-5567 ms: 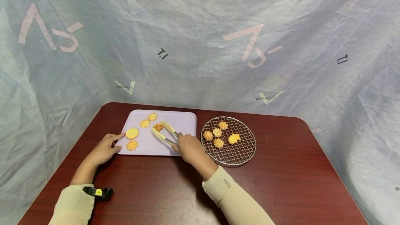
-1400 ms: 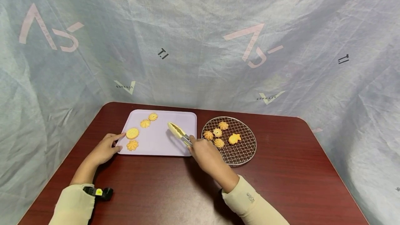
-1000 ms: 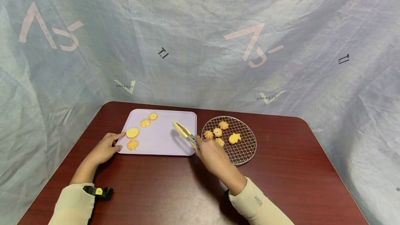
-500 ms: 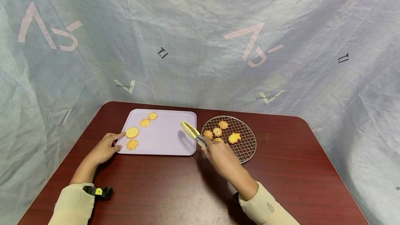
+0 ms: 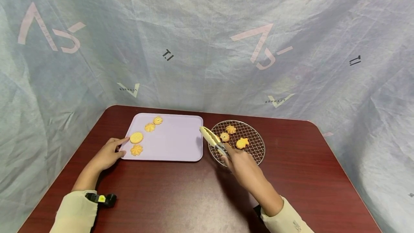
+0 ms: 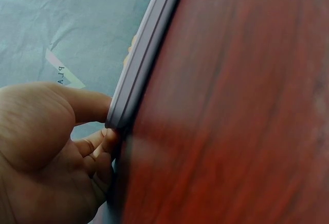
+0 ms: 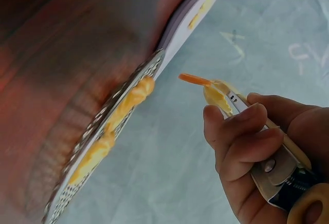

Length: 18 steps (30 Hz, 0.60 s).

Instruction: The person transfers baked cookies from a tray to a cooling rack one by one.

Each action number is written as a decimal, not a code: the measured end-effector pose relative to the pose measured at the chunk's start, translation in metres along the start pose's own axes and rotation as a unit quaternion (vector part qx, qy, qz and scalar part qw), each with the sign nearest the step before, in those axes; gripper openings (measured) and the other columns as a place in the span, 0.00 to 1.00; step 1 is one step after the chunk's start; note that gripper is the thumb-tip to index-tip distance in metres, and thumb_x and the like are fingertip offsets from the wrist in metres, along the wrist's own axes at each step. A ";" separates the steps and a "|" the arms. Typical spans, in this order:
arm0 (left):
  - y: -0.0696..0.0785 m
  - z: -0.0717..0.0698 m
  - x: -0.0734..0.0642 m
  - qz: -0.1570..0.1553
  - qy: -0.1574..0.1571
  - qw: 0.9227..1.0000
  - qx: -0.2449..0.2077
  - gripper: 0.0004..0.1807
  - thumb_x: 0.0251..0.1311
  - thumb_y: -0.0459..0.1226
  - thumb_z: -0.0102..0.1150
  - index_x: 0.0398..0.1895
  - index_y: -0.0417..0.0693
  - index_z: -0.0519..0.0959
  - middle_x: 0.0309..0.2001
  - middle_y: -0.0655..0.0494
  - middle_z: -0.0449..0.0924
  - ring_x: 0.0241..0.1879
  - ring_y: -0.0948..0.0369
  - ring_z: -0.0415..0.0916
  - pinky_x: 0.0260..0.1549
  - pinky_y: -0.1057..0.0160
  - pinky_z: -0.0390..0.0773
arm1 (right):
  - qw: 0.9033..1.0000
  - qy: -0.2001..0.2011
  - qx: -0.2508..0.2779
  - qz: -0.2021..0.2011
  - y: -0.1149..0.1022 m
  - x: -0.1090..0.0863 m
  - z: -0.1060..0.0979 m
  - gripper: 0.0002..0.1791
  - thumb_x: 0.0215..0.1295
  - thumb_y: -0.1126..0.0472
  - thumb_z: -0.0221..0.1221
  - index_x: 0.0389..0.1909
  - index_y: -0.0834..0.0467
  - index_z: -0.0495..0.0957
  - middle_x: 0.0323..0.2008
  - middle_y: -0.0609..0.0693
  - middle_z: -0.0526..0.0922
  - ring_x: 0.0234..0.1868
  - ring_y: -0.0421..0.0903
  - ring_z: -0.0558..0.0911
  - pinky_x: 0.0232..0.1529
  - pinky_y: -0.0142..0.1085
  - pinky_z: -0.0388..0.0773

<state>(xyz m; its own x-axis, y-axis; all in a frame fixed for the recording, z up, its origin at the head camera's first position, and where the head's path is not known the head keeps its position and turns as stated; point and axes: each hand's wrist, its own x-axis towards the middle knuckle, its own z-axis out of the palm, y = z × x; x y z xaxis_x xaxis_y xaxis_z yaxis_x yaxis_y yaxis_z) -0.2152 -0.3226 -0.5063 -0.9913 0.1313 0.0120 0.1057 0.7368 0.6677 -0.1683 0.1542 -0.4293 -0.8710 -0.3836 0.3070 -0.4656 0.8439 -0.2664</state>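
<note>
My right hand [image 5: 244,166] grips kitchen tongs [image 5: 211,138] over the left part of a round wire rack [image 5: 257,150]. Their tips pinch an orange-brown cookie [image 7: 193,79], seen edge-on in the right wrist view and hidden by the tongs in the head view. At the front left corner of a pale lilac tray [image 5: 178,139], my left hand [image 5: 108,155] holds the rim between thumb and fingers. Near those fingers lie a round cookie [image 5: 136,138] and a flower-shaped cookie [image 5: 136,150]. Two more, a scalloped cookie [image 5: 150,127] and a ring cookie [image 5: 157,120], lie farther back.
On the rack sit a fish-shaped cookie [image 5: 242,143], a star-shaped cookie [image 5: 230,129] and a small ring cookie [image 5: 224,137]; the tongs and right hand cover others. Tray and rack stand side by side on a dark red table [image 5: 168,197], before a grey cloth backdrop [image 5: 207,46].
The tongs have closed on the pretzel-shaped cookie, lifted it off the tray and carried it right, to the rack's left edge. My left hand has stayed at the tray's corner.
</note>
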 end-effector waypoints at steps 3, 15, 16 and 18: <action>0.000 0.000 0.000 0.001 0.000 1.000 0.003 0.30 0.66 0.25 0.59 0.72 0.27 0.66 0.53 0.29 0.66 0.45 0.45 0.66 0.41 0.54 0.69 | 1.000 0.001 -0.002 0.012 0.008 -0.005 -0.002 0.23 0.71 0.58 0.65 0.63 0.61 0.78 0.30 0.51 0.84 0.26 0.46 0.81 0.26 0.39 0.77; 0.000 0.000 0.000 -0.001 -0.002 1.000 0.003 0.30 0.67 0.26 0.58 0.72 0.27 0.65 0.54 0.28 0.66 0.46 0.44 0.66 0.43 0.52 0.69 | 0.999 0.009 0.002 0.044 0.039 -0.016 -0.011 0.20 0.72 0.61 0.63 0.61 0.63 0.79 0.32 0.55 0.85 0.28 0.50 0.82 0.29 0.45 0.78; 0.000 0.000 0.000 -0.003 -0.002 1.000 0.003 0.30 0.67 0.26 0.58 0.72 0.27 0.65 0.54 0.29 0.66 0.46 0.44 0.66 0.43 0.51 0.69 | 0.999 0.009 0.002 0.050 0.041 -0.017 -0.012 0.20 0.72 0.61 0.63 0.62 0.63 0.79 0.34 0.57 0.86 0.29 0.52 0.84 0.29 0.47 0.79; 0.000 0.000 0.000 -0.004 -0.003 1.000 0.002 0.31 0.67 0.26 0.58 0.72 0.27 0.65 0.54 0.29 0.65 0.46 0.44 0.65 0.43 0.51 0.69 | 0.998 0.004 0.002 0.065 0.047 -0.018 -0.014 0.21 0.73 0.60 0.62 0.63 0.63 0.78 0.36 0.59 0.87 0.31 0.54 0.85 0.30 0.49 0.80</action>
<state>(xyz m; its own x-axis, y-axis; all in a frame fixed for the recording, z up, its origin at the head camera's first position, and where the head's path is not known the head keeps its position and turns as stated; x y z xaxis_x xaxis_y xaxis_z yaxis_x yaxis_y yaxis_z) -0.2151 -0.3221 -0.5062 -0.9916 0.1293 0.0028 0.0984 0.7404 0.6649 -0.1723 0.2059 -0.4342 -0.9227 -0.2678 0.2772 -0.3493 0.8851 -0.3076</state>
